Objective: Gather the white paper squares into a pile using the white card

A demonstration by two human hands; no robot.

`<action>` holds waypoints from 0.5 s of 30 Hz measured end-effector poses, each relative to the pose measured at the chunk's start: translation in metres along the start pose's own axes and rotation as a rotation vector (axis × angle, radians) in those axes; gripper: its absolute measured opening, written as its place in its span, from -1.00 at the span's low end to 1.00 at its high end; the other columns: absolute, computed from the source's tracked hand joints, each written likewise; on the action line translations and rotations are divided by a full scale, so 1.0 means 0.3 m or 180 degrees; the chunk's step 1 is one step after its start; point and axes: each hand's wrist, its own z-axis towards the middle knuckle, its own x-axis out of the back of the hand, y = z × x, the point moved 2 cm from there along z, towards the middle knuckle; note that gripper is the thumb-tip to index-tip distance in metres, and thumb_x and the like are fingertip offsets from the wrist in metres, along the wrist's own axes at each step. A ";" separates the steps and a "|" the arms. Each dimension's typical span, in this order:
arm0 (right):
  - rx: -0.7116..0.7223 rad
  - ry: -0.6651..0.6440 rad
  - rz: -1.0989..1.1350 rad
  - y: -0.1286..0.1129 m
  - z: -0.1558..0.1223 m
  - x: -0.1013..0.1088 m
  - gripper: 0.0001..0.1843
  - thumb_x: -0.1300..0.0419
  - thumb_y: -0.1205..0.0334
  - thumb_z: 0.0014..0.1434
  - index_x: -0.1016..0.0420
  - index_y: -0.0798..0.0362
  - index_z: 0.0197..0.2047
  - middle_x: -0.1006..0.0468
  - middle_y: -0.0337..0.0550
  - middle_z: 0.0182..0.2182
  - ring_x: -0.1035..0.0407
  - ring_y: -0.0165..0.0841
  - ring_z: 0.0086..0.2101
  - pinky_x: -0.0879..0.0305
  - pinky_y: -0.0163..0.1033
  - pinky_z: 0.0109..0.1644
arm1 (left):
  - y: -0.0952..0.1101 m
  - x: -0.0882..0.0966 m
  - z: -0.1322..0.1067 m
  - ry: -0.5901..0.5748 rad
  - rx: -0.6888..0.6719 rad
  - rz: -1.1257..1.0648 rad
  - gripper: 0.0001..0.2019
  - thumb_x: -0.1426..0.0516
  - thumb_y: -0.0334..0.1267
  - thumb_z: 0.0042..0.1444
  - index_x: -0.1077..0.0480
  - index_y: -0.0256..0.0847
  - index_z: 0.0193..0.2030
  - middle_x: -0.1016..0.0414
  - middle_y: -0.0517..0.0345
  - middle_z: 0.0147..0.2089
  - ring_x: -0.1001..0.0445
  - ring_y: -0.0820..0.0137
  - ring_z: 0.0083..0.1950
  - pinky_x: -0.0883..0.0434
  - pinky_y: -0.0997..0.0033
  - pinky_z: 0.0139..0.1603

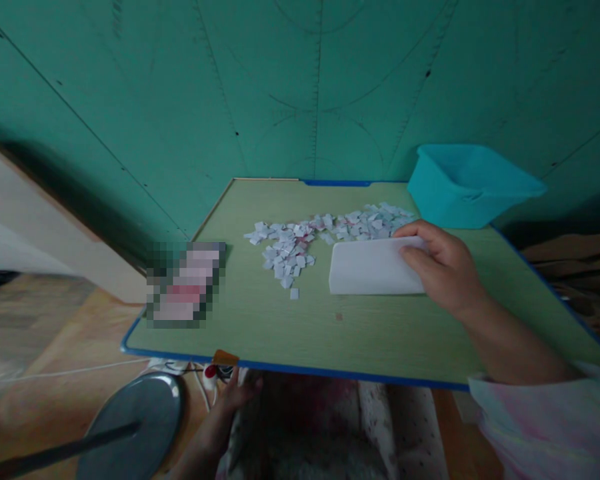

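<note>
My right hand [447, 267] grips the right end of a flat white rectangular piece with rounded corners [370, 268], thumb on its near face and fingers behind. Just beyond and to its left, many small white paper squares [287, 250] are spread in a loose heap, a few tinted pink. One square [295, 293] lies apart in front. At the table's front edge, low on the left, my left hand [240, 390] has its fingers closed at a flat orange piece [225, 357] that overlaps the blue edging. What kind of thing it is does not show.
The pale green table [280, 333] has blue edging and stands against a green wall. A turquoise plastic bin [460, 200] occupies the back right corner. At the left edge is a pixelated phone-like object [187, 283]. Below stands a round grey base with a pole [135, 413], beside cables.
</note>
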 end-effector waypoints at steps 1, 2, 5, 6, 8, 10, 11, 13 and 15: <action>-0.0016 0.0034 -0.0003 0.002 0.002 0.001 -0.86 -0.05 0.32 0.00 -0.38 -0.05 -0.35 -0.46 -0.24 -0.47 -0.31 -0.32 -0.46 -0.14 -0.25 -0.44 | -0.012 -0.002 0.000 0.0079 0.0049 0.0022 -0.77 -0.13 -0.10 -0.37 -0.25 -0.01 -0.46 -0.57 0.11 -0.44 -0.55 0.09 -0.16 -0.45 0.05 -0.04; -0.0049 0.0048 -0.0016 0.003 0.003 0.002 -0.86 -0.05 0.32 0.00 -0.38 -0.05 -0.35 -0.45 -0.24 -0.47 -0.30 -0.33 -0.47 -0.13 -0.25 -0.45 | -0.019 -0.002 -0.001 0.0144 0.0091 0.0039 -0.73 -0.12 -0.07 -0.37 -0.23 0.00 -0.43 -0.57 0.07 -0.40 -0.55 0.07 -0.17 -0.46 0.06 -0.07; -0.0189 -0.0047 -0.0076 0.003 0.010 0.001 -0.86 -0.04 0.31 0.00 -0.37 -0.03 -0.33 -0.44 -0.24 -0.48 -0.29 -0.33 -0.47 -0.13 -0.25 -0.45 | -0.014 0.006 -0.008 0.0259 0.0163 0.0043 -0.64 -0.09 -0.01 -0.43 -0.14 0.01 -0.41 -0.57 -0.14 -0.28 -0.55 -0.03 -0.18 -0.48 0.06 -0.14; -0.0234 -0.0132 -0.0097 0.002 0.012 -0.001 -0.87 -0.04 0.31 0.01 -0.36 -0.03 -0.33 -0.43 -0.24 -0.47 -0.30 -0.33 -0.46 -0.13 -0.25 -0.43 | -0.006 0.010 -0.011 0.0272 0.0170 0.0033 -0.63 -0.09 0.00 -0.45 -0.11 0.02 -0.42 -0.56 -0.21 -0.25 -0.54 -0.05 -0.17 -0.48 0.06 -0.15; -0.0296 -0.0348 -0.0112 -0.001 0.014 -0.007 -0.88 -0.04 0.31 0.02 -0.35 -0.02 -0.34 -0.43 -0.24 -0.47 -0.31 -0.33 -0.43 -0.15 -0.25 -0.41 | 0.009 0.016 -0.015 0.0277 0.0200 0.0018 -0.62 -0.08 0.02 -0.47 -0.05 0.04 -0.45 -0.56 -0.23 -0.25 -0.53 -0.06 -0.16 -0.47 0.06 -0.15; -0.0352 -0.0592 -0.0039 -0.004 0.015 -0.014 -0.91 -0.04 0.31 0.02 -0.34 -0.01 -0.37 -0.42 -0.25 -0.48 -0.31 -0.34 -0.44 -0.14 -0.26 -0.42 | 0.018 0.018 -0.016 0.0274 0.0250 0.0015 -0.63 -0.08 0.03 -0.49 -0.03 0.05 -0.49 -0.58 -0.15 -0.32 -0.54 -0.05 -0.19 -0.45 0.04 -0.12; -0.0384 -0.0713 0.0044 -0.005 0.014 -0.018 -0.92 -0.05 0.30 0.01 -0.33 -0.01 -0.37 -0.41 -0.25 -0.48 -0.30 -0.35 -0.44 -0.14 -0.27 -0.42 | 0.021 0.018 -0.016 0.0280 0.0275 0.0013 -0.62 -0.08 0.03 -0.50 -0.02 0.06 -0.50 -0.57 -0.12 -0.36 -0.53 -0.06 -0.20 -0.44 0.02 -0.10; -0.0481 -0.0888 0.0281 -0.006 0.013 -0.024 -0.93 -0.05 0.29 0.01 -0.33 -0.01 -0.38 -0.40 -0.26 -0.49 -0.29 -0.37 -0.46 -0.14 -0.29 -0.44 | 0.024 0.018 -0.014 0.0308 0.0293 -0.0006 -0.62 -0.08 0.04 -0.51 -0.01 0.06 -0.50 -0.56 -0.10 -0.38 -0.52 -0.07 -0.18 -0.41 -0.02 -0.06; -0.0608 -0.0889 0.0471 -0.003 0.012 -0.026 -0.93 -0.05 0.28 0.02 -0.32 -0.01 -0.36 -0.38 -0.28 -0.50 -0.27 -0.39 -0.49 -0.13 -0.30 -0.47 | 0.028 0.021 -0.011 0.0309 0.0254 -0.0051 -0.64 -0.06 0.03 -0.52 -0.01 0.07 -0.52 -0.55 -0.09 -0.40 -0.50 -0.08 -0.14 -0.38 -0.01 -0.02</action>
